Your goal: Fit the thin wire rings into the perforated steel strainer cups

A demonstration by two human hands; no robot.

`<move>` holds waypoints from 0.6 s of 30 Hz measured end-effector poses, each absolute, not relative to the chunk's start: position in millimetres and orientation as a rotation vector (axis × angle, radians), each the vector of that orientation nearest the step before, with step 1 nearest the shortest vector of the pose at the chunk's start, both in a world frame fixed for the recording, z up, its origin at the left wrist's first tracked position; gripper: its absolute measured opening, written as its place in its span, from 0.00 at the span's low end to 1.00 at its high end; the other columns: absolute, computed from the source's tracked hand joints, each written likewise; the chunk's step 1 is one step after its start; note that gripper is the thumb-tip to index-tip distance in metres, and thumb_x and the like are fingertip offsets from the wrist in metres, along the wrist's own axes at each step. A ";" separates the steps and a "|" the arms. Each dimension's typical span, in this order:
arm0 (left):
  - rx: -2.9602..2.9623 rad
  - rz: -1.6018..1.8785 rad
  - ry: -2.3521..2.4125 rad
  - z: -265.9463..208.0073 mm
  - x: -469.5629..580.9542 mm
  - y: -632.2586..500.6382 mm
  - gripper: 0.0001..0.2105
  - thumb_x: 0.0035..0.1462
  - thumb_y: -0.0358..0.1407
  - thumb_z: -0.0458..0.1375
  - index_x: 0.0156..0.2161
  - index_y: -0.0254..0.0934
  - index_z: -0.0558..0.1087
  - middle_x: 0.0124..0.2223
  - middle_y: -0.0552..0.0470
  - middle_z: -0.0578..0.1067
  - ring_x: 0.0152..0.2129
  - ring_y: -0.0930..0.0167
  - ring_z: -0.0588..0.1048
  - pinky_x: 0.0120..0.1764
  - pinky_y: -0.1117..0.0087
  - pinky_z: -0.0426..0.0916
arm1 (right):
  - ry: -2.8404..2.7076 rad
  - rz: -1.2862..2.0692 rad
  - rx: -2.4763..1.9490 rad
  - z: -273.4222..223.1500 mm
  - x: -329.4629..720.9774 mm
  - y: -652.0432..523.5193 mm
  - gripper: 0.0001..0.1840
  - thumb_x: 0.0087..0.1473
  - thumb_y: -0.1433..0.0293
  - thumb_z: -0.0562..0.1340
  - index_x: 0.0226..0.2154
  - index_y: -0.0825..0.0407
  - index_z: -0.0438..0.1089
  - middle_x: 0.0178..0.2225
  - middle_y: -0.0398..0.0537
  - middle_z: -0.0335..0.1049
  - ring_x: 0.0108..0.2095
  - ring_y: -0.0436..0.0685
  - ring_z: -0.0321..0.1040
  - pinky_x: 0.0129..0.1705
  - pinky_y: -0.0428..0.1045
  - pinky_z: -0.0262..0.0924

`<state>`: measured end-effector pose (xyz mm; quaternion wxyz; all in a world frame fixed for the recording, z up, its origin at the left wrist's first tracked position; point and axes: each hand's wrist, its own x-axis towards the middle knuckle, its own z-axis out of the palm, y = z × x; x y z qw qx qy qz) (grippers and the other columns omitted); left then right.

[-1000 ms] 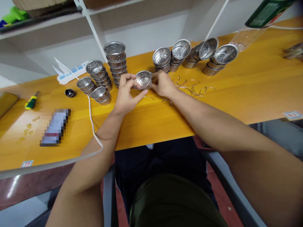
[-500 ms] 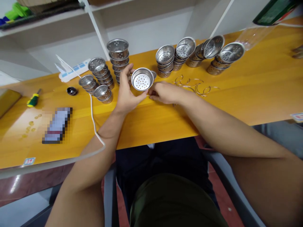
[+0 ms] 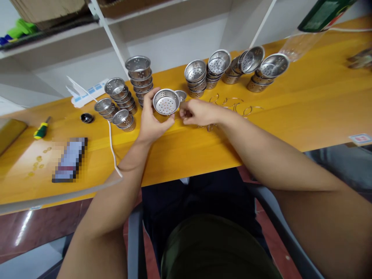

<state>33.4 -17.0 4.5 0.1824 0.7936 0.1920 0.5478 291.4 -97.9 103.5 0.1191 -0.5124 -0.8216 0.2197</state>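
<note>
My left hand (image 3: 155, 118) grips a perforated metal cup (image 3: 166, 101) by its sides, raised over the table with its mouth tilted toward me. Just right of it, the fingers of my right hand (image 3: 193, 112) are pinched together; what they hold, if anything, is too small to make out. Partly hidden behind my right hand is another small metal cup (image 3: 181, 95). Thin wire rings (image 3: 232, 102) lie scattered on the table beyond my right wrist. Stacks of similar cups stand behind my left hand, including a tall stack (image 3: 139, 73).
More cup stacks (image 3: 195, 73) line the back right. Leftward lie a screwdriver (image 3: 42, 130), a phone (image 3: 70, 159), a black round part (image 3: 86, 117) and a power strip (image 3: 90, 94). A white cable (image 3: 112, 151) crosses near my left forearm. A clear plastic bottle (image 3: 302, 44) stands back right.
The view has shifted slightly. The held cup has moved a little away from my right hand, and more of the small cup behind shows. My left hand keeps its grip.
</note>
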 end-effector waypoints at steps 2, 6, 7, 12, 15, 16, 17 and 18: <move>2.228 1.536 0.522 3.4 33.6 -15.5 0.53 0.65 0.55 0.88 0.83 0.52 0.64 0.76 0.41 0.76 0.80 0.43 0.80 0.88 0.36 0.74 | -2.196 0.805 -1.342 93.8 301.3 -87.5 0.16 0.61 0.81 0.72 0.49 0.50 0.81 0.42 0.49 0.87 0.42 0.63 0.83 0.50 0.58 0.77; 2.186 1.496 0.470 1.4 33.8 -14.3 0.48 0.68 0.47 0.85 0.83 0.53 0.64 0.71 0.43 0.78 0.74 0.48 0.84 0.84 0.37 0.79 | -2.000 0.793 -1.165 75.5 312.7 -70.3 0.12 0.61 0.75 0.75 0.46 0.49 0.85 0.41 0.48 0.86 0.43 0.64 0.83 0.54 0.60 0.81; 2.178 1.481 0.465 0.8 33.7 -14.0 0.48 0.68 0.46 0.85 0.83 0.53 0.64 0.71 0.43 0.79 0.73 0.48 0.85 0.83 0.38 0.80 | -1.971 0.749 -1.134 72.4 313.8 -67.2 0.07 0.63 0.73 0.75 0.44 0.48 0.85 0.42 0.49 0.87 0.44 0.64 0.82 0.55 0.60 0.82; 2.166 1.452 0.467 -3.7 33.8 -10.6 0.49 0.70 0.50 0.85 0.84 0.54 0.63 0.73 0.42 0.79 0.75 0.48 0.84 0.83 0.38 0.80 | -1.796 0.608 -1.100 68.2 315.1 -61.3 0.08 0.76 0.60 0.76 0.46 0.47 0.86 0.42 0.53 0.87 0.44 0.65 0.82 0.52 0.60 0.83; 2.149 1.486 0.515 -4.7 34.8 -11.5 0.48 0.68 0.58 0.86 0.81 0.54 0.66 0.73 0.43 0.79 0.74 0.48 0.85 0.82 0.37 0.80 | -1.733 0.543 -1.163 72.1 315.1 -63.9 0.17 0.80 0.48 0.75 0.50 0.44 0.87 0.42 0.54 0.87 0.44 0.68 0.83 0.49 0.63 0.85; 2.150 1.499 0.550 -3.7 34.9 -12.9 0.48 0.66 0.60 0.87 0.80 0.53 0.68 0.72 0.43 0.79 0.73 0.48 0.85 0.82 0.37 0.80 | -1.718 0.523 -1.188 73.9 314.8 -65.4 0.20 0.80 0.45 0.75 0.52 0.43 0.86 0.42 0.55 0.86 0.45 0.69 0.83 0.49 0.64 0.85; 2.156 1.510 0.588 -1.9 34.9 -15.0 0.48 0.64 0.62 0.87 0.78 0.52 0.71 0.71 0.43 0.80 0.72 0.48 0.86 0.82 0.36 0.80 | -1.704 0.506 -1.214 75.9 314.2 -67.1 0.23 0.80 0.41 0.74 0.53 0.43 0.86 0.42 0.55 0.86 0.45 0.70 0.84 0.49 0.64 0.85; 2.165 1.521 0.624 0.6 34.7 -17.4 0.47 0.62 0.63 0.88 0.76 0.52 0.73 0.69 0.44 0.80 0.71 0.48 0.86 0.82 0.36 0.80 | -1.690 0.495 -1.238 77.8 313.1 -69.0 0.26 0.80 0.39 0.73 0.54 0.42 0.86 0.41 0.55 0.85 0.45 0.71 0.83 0.48 0.65 0.85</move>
